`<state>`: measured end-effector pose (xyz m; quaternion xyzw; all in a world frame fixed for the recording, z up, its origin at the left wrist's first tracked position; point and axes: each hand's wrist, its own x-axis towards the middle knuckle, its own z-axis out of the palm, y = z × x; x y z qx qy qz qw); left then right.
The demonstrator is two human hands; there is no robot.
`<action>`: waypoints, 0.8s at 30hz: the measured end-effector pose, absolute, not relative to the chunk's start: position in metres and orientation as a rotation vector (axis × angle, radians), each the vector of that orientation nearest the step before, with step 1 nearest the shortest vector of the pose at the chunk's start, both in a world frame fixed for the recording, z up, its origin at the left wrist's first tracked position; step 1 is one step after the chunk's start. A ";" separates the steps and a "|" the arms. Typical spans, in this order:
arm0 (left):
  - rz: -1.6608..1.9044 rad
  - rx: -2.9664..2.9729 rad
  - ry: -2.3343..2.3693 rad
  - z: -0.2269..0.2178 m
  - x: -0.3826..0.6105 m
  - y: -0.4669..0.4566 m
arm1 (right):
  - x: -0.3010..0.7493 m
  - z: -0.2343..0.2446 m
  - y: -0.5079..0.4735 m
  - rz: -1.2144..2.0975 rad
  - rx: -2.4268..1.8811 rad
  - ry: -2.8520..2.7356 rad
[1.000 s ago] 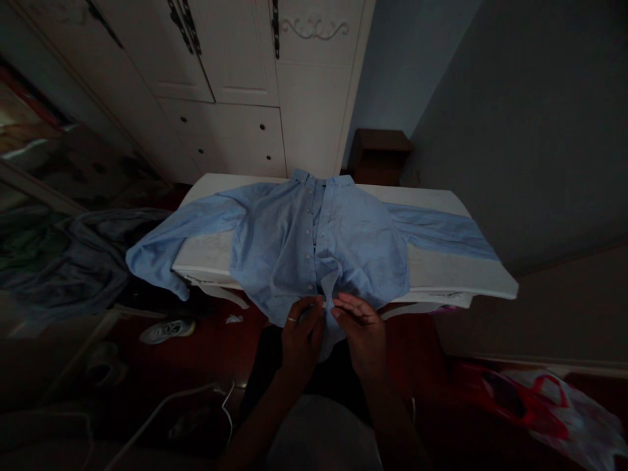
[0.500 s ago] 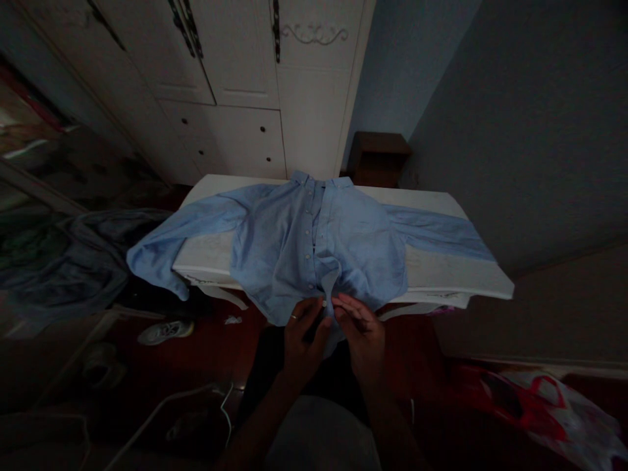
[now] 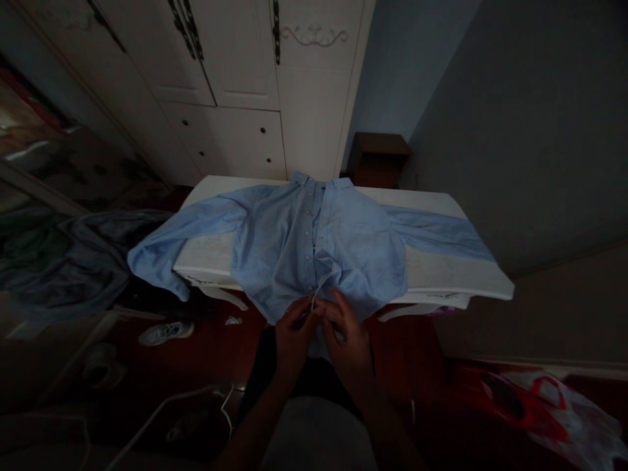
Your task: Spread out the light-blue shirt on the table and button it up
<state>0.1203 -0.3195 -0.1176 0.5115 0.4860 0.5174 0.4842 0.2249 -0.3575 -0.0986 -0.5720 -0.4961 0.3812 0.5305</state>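
The blue shirt lay front-up across the white desk, overhanging its near edge. The left hand and right hand pinched the shirt's lower front, each grip narrow.

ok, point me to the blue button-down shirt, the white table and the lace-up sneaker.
blue button-down shirt [image 3: 356,229]: head view, front panel right of the button row.
white table [image 3: 436,271]: head view, bare tabletop below the right-side sleeve.
lace-up sneaker [image 3: 167,332]: head view, upper.
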 end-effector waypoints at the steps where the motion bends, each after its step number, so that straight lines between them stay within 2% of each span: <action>1: 1.256 1.254 1.186 -0.119 0.119 -0.319 | 0.226 -0.100 -0.357 0.916 -1.356 -1.179; 11: 1.270 1.499 1.210 -0.120 0.120 -0.320 | 0.244 -0.101 -0.345 0.777 -1.355 -1.322; 19: 1.297 1.780 1.238 -0.124 0.120 -0.321 | 0.286 -0.077 -0.308 0.422 -1.150 -2.109; 24: 1.278 1.866 1.218 -0.122 0.118 -0.319 | 0.299 -0.065 -0.281 0.477 -1.020 -2.398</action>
